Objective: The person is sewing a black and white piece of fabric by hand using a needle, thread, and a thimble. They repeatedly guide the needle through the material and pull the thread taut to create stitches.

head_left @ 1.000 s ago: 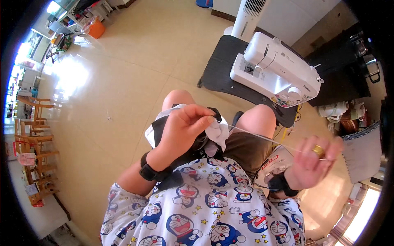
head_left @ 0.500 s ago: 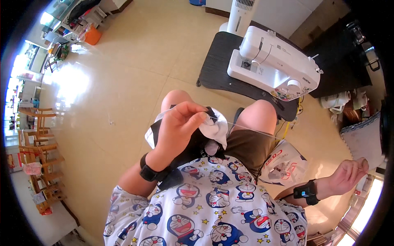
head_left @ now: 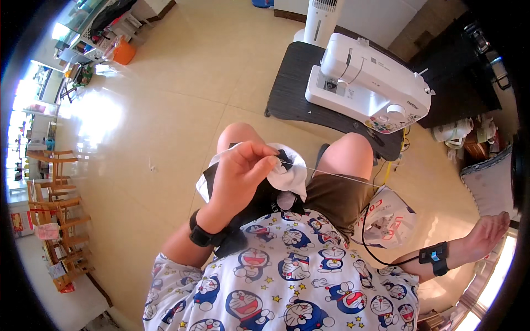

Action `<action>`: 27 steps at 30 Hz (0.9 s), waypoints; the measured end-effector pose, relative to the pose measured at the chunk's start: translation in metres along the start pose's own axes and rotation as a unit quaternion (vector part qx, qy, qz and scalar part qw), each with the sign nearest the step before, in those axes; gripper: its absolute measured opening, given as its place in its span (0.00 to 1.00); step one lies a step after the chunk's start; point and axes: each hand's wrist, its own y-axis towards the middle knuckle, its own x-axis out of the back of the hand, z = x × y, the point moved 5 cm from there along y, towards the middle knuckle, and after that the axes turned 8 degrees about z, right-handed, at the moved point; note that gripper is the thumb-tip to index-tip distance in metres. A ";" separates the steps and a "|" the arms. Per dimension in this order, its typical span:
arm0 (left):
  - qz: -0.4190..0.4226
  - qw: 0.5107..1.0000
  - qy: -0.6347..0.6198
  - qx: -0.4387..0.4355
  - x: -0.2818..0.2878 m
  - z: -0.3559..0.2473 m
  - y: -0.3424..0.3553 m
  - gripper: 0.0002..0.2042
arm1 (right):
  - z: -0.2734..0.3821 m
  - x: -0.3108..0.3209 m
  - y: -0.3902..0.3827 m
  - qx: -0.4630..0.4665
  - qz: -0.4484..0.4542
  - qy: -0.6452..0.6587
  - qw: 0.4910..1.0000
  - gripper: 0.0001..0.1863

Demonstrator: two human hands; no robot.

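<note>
My left hand (head_left: 243,171) is closed over my lap, thumb and forefinger pinched on a white thread where it leaves the white-and-black cloth (head_left: 290,182). The thread (head_left: 337,175) stretches taut toward the right and grows too faint to follow. At the far right my right hand (head_left: 486,237) is closed, fingertips bunched; what sits between them is too small to name. Black straps with small devices are on both wrists.
A white sewing machine (head_left: 370,83) sits on a dark table (head_left: 290,66) ahead-right, a white tower appliance (head_left: 320,22) behind it. A printed white bag (head_left: 392,218) is beside my right leg, a padded chair (head_left: 486,182) farther right. Wooden chairs (head_left: 58,204) and an orange bucket (head_left: 124,52) are left.
My right hand has swept outward to the far right, lengthening the drawn thread; the yellow item seen on a finger earlier is no longer visible. My left hand stays nearly still.
</note>
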 end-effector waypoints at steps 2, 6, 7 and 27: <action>0.002 1.000 0.007 0.003 0.000 0.000 0.000 0.04 | 0.013 0.005 -0.001 0.012 -0.014 -0.052 0.998 0.05; 0.002 1.000 0.004 0.001 0.002 0.000 -0.001 0.04 | 0.025 0.007 -0.001 0.026 -0.032 -0.076 0.996 0.06; -0.001 1.000 0.003 0.000 0.002 0.000 -0.001 0.04 | 0.029 0.008 -0.002 0.026 -0.031 -0.076 0.996 0.06; 0.033 0.997 -0.067 -0.036 -0.005 -0.006 -0.001 0.04 | -0.045 0.006 -0.014 0.000 -0.126 -0.389 0.913 0.07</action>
